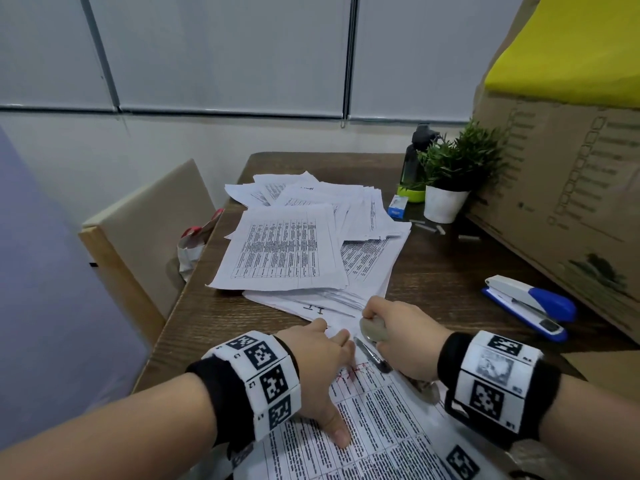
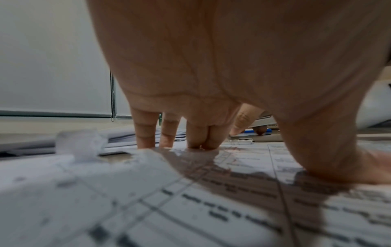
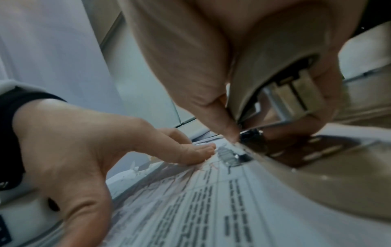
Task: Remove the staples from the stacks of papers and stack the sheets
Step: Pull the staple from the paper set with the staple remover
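A stapled set of printed sheets (image 1: 381, 427) lies at the table's near edge. My left hand (image 1: 325, 358) presses flat on it, fingers straight and thumb spread; in the left wrist view the fingertips (image 2: 167, 140) touch the paper (image 2: 148, 200). My right hand (image 1: 398, 334) grips a beige staple remover (image 1: 372, 330) just right of those fingers. In the right wrist view the staple remover (image 3: 275, 75) has its metal tip down on the top corner of the sheets (image 3: 211, 200), close to my left hand (image 3: 84, 142). A loose pile of sheets (image 1: 287, 251) fills the table's middle.
A blue and white stapler (image 1: 530, 304) lies at the right, beside a big cardboard box (image 1: 571, 188). At the back right are a potted plant (image 1: 450, 181), a dark bottle (image 1: 415, 157), a small staple box (image 1: 397, 206) and loose staple strips (image 1: 426, 227). A chair (image 1: 138, 237) stands left.
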`<action>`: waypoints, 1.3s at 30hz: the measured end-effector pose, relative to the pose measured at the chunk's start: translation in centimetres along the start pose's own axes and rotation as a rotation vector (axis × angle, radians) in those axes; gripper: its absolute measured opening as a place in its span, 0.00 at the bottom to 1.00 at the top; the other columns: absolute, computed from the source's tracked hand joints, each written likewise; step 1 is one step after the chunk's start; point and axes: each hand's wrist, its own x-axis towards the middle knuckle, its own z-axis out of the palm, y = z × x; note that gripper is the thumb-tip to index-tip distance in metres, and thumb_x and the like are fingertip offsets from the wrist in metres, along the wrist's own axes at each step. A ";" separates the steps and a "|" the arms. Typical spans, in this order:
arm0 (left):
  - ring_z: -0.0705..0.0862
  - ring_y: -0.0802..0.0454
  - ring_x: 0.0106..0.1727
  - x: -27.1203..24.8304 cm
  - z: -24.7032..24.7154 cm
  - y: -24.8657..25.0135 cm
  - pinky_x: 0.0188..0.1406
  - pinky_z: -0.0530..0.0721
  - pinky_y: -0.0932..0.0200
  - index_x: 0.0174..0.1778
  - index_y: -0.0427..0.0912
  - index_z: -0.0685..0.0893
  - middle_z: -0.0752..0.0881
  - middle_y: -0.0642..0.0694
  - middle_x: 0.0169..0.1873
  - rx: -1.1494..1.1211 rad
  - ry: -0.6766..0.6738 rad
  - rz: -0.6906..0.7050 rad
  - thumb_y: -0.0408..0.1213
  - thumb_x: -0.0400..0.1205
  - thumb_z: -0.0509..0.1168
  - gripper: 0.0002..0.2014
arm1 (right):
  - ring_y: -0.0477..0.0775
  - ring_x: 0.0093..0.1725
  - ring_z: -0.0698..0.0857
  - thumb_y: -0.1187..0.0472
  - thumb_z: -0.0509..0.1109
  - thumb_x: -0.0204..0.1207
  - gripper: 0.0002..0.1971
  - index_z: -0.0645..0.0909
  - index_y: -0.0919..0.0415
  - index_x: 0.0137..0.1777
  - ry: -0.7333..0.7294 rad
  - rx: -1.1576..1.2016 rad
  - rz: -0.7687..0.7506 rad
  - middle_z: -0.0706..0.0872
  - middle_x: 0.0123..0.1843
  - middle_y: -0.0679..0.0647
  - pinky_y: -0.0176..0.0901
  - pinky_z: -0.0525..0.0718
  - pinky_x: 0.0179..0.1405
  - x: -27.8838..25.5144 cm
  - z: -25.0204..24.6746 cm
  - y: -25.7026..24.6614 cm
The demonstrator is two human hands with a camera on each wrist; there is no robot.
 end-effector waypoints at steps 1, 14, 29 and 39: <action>0.58 0.42 0.80 0.0 -0.1 0.0 0.79 0.68 0.41 0.87 0.43 0.47 0.52 0.50 0.87 0.006 -0.004 -0.004 0.70 0.70 0.69 0.59 | 0.56 0.51 0.79 0.69 0.63 0.75 0.17 0.70 0.53 0.62 0.013 0.007 0.008 0.78 0.57 0.57 0.44 0.81 0.48 0.2 0.2 -0.1; 0.74 0.45 0.72 -0.9 -1.0 -0.2 0.72 0.76 0.44 0.85 0.54 0.57 0.69 0.51 0.80 -0.175 0.051 -0.124 0.70 0.69 0.70 0.52 | 0.46 0.49 0.82 0.60 0.71 0.74 0.17 0.75 0.42 0.60 0.239 0.314 -0.010 0.82 0.57 0.48 0.32 0.80 0.41 -1.1 -2.8 1.2; 0.83 0.45 0.26 -6.7 3.0 -5.2 0.26 0.84 0.56 0.35 0.35 0.83 0.83 0.41 0.25 -1.447 0.885 -0.272 0.12 0.74 0.61 0.14 | 0.50 0.67 0.77 0.66 0.66 0.77 0.30 0.67 0.46 0.78 0.193 0.333 -0.450 0.72 0.70 0.50 0.28 0.70 0.57 -2.9 0.0 -12.3; 0.83 0.55 0.23 -11.2 6.6 -8.2 0.22 0.81 0.62 0.35 0.39 0.81 0.84 0.47 0.25 -1.278 0.856 -0.386 0.13 0.77 0.59 0.17 | 0.60 0.66 0.77 0.61 0.66 0.77 0.28 0.66 0.47 0.77 0.066 0.108 -0.483 0.73 0.66 0.57 0.42 0.72 0.66 -1.1 3.4 -18.7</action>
